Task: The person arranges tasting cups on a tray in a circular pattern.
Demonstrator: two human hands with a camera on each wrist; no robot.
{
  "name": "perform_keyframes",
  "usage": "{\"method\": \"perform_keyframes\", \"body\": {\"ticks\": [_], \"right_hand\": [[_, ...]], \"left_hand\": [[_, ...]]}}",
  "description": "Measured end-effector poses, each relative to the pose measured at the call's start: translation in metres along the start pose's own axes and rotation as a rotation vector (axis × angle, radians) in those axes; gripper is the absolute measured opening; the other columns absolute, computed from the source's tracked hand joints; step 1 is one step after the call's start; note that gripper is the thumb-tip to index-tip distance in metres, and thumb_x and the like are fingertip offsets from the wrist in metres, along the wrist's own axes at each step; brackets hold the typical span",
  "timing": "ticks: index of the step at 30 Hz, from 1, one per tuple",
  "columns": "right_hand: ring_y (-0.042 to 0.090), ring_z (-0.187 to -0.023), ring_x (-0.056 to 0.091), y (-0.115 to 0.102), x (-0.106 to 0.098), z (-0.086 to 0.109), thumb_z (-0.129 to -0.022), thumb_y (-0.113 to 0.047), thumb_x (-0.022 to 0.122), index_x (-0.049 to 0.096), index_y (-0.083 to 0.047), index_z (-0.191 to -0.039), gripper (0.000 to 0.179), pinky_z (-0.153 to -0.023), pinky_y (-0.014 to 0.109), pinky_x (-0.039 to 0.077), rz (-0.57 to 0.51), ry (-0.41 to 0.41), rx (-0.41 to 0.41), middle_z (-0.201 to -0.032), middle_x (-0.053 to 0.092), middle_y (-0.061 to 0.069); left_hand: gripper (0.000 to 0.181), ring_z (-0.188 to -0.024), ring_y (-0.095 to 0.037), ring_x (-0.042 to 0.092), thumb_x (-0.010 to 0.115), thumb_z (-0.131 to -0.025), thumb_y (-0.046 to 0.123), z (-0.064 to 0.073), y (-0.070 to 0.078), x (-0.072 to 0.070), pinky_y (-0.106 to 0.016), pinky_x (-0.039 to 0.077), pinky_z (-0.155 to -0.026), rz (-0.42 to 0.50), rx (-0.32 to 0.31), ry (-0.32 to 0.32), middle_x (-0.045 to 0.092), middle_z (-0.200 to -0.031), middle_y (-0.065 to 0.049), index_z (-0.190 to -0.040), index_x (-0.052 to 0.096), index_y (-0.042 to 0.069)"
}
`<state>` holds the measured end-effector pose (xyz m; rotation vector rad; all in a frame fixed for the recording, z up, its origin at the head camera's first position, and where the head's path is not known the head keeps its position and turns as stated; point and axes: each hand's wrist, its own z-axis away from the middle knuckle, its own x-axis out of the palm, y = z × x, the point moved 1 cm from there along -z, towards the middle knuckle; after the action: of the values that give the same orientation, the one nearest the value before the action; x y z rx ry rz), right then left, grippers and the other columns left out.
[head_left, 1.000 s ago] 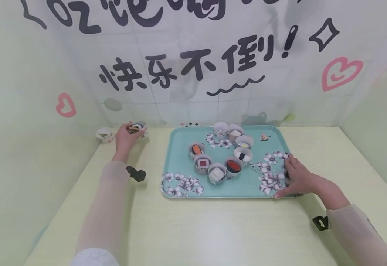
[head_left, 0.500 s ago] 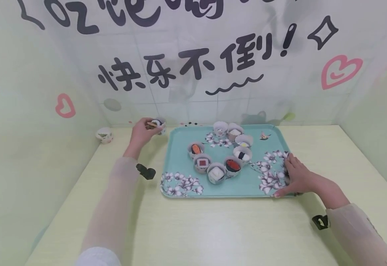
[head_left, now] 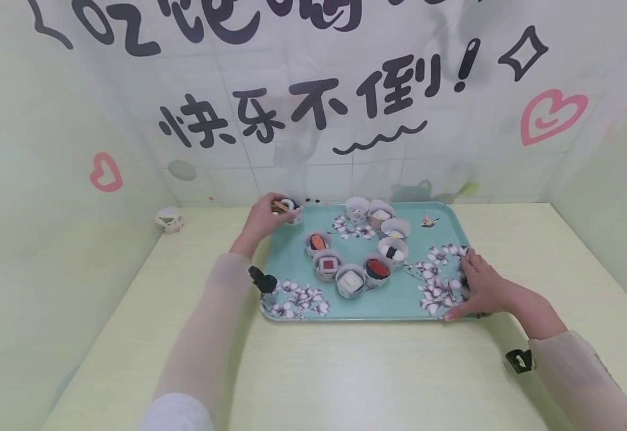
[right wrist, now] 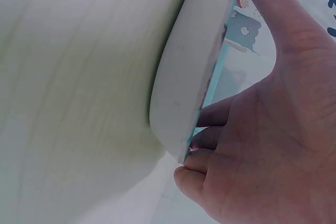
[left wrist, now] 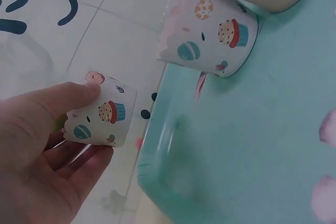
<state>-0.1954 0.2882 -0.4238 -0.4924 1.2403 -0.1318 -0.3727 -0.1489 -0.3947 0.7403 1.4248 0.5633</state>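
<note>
My left hand (head_left: 264, 218) grips a small printed paper cup (left wrist: 107, 111) at the tray's back left corner. Inside that cup sits a toy sushi roll (head_left: 288, 205) with a white and dark top. In the left wrist view the thumb lies on one side of the cup and fingers on the other. My right hand (head_left: 482, 287) rests spread on the right front corner of the teal flowered tray (head_left: 291, 311), thumb at the front rim. The right wrist view shows its fingers lying over the tray's edge (right wrist: 210, 85).
Several paper cups form a curved ring on the tray, among them one with orange-topped sushi (head_left: 318, 242) and one with red-topped sushi (head_left: 378, 269). Another cup (head_left: 169, 219) stands at the table's back left corner. A printed wall sheet (head_left: 324, 179) rises right behind the tray.
My left hand has moved right with the cup, from the back left of the table to the tray's back left corner. The right hand and the tray stay in place.
</note>
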Motion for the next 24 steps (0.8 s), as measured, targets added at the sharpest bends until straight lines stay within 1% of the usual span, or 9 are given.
{"method": "perform_keyframes", "body": {"ticks": [4, 7, 9, 11, 13, 16, 19, 21, 24], "right_hand": [[0.065, -0.141, -0.002, 0.001, 0.001, 0.001, -0.065, -0.049, 0.089, 0.007, 0.027, -0.144, 0.137, -0.115, 0.074, 0.009, -0.002, -0.001, 0.001, -0.151, -0.007, 0.050], [0.066, -0.141, -0.002, 0.001, 0.001, 0.000, -0.065, -0.049, 0.089, 0.007, 0.027, -0.144, 0.138, -0.115, 0.073, 0.008, 0.004, -0.002, 0.000, -0.151, -0.007, 0.050], [0.065, -0.141, -0.002, 0.002, 0.001, 0.000, -0.065, -0.049, 0.089, 0.006, 0.027, -0.145, 0.138, -0.115, 0.073, 0.008, 0.004, -0.003, 0.001, -0.151, -0.008, 0.050], [0.065, -0.141, -0.002, 0.002, 0.001, -0.001, -0.065, -0.049, 0.089, 0.006, 0.027, -0.145, 0.138, -0.115, 0.073, 0.008, 0.004, -0.002, 0.000, -0.151, -0.008, 0.050], [0.065, -0.141, -0.003, 0.003, 0.001, -0.001, -0.066, -0.049, 0.089, 0.006, 0.027, -0.144, 0.137, -0.115, 0.074, 0.007, 0.003, -0.001, -0.004, -0.151, -0.008, 0.050], [0.066, -0.141, -0.003, 0.002, 0.001, -0.001, -0.066, -0.049, 0.089, 0.006, 0.028, -0.144, 0.138, -0.115, 0.074, 0.007, 0.004, -0.003, -0.008, -0.151, -0.008, 0.050], [0.065, -0.141, -0.002, 0.001, 0.000, -0.001, -0.065, -0.050, 0.089, 0.007, 0.027, -0.144, 0.138, -0.115, 0.074, 0.008, 0.005, -0.001, -0.012, -0.151, -0.008, 0.050], [0.066, -0.141, -0.002, 0.001, 0.001, -0.001, -0.065, -0.051, 0.089, 0.007, 0.028, -0.144, 0.138, -0.115, 0.074, 0.009, 0.010, 0.003, -0.016, -0.151, -0.007, 0.050], [0.066, -0.141, -0.001, 0.001, 0.001, -0.001, -0.065, -0.050, 0.089, 0.008, 0.028, -0.144, 0.138, -0.115, 0.074, 0.009, 0.011, 0.006, -0.012, -0.151, -0.007, 0.050]], "left_hand": [[0.057, -0.123, -0.033, 0.054, 0.071, -0.092, 0.031, -0.003, 0.005, 0.014, -0.049, 0.048, -0.106, -0.012, 0.034, -0.046, 0.055, -0.137, -0.017, -0.139, 0.049, 0.007], [0.055, -0.117, -0.031, 0.055, 0.071, -0.093, 0.030, -0.004, 0.008, 0.022, -0.048, 0.049, -0.103, -0.019, 0.060, -0.086, 0.058, -0.131, -0.016, -0.138, 0.050, 0.007], [0.054, -0.113, -0.030, 0.055, 0.071, -0.093, 0.030, -0.005, 0.010, 0.027, -0.047, 0.049, -0.101, -0.031, 0.071, -0.118, 0.059, -0.128, -0.016, -0.138, 0.050, 0.008], [0.053, -0.113, -0.030, 0.054, 0.070, -0.094, 0.028, -0.007, 0.010, 0.031, -0.047, 0.048, -0.102, -0.042, 0.077, -0.161, 0.058, -0.130, -0.016, -0.139, 0.050, 0.008], [0.052, -0.116, -0.031, 0.053, 0.068, -0.095, 0.024, -0.008, 0.009, 0.034, -0.048, 0.046, -0.105, -0.072, 0.093, -0.209, 0.056, -0.135, -0.017, -0.141, 0.049, 0.007], [0.050, -0.130, -0.033, 0.049, 0.063, -0.098, 0.018, -0.008, 0.007, 0.036, -0.049, 0.040, -0.114, -0.120, 0.119, -0.268, 0.050, -0.145, -0.019, -0.144, 0.046, 0.006], [0.050, -0.141, -0.035, 0.041, 0.059, -0.099, 0.014, -0.008, 0.004, 0.038, -0.050, 0.033, -0.120, -0.158, 0.145, -0.295, 0.046, -0.150, -0.020, -0.146, 0.043, 0.004], [0.050, -0.145, -0.035, 0.037, 0.056, -0.100, 0.012, -0.007, 0.005, 0.037, -0.050, 0.029, -0.122, -0.156, 0.146, -0.312, 0.043, -0.152, -0.020, -0.147, 0.041, 0.004], [0.053, -0.147, -0.035, 0.034, 0.053, -0.099, 0.007, -0.004, 0.006, 0.036, -0.050, 0.028, -0.123, -0.140, 0.148, -0.337, 0.041, -0.154, -0.020, -0.149, 0.037, 0.004]]}}
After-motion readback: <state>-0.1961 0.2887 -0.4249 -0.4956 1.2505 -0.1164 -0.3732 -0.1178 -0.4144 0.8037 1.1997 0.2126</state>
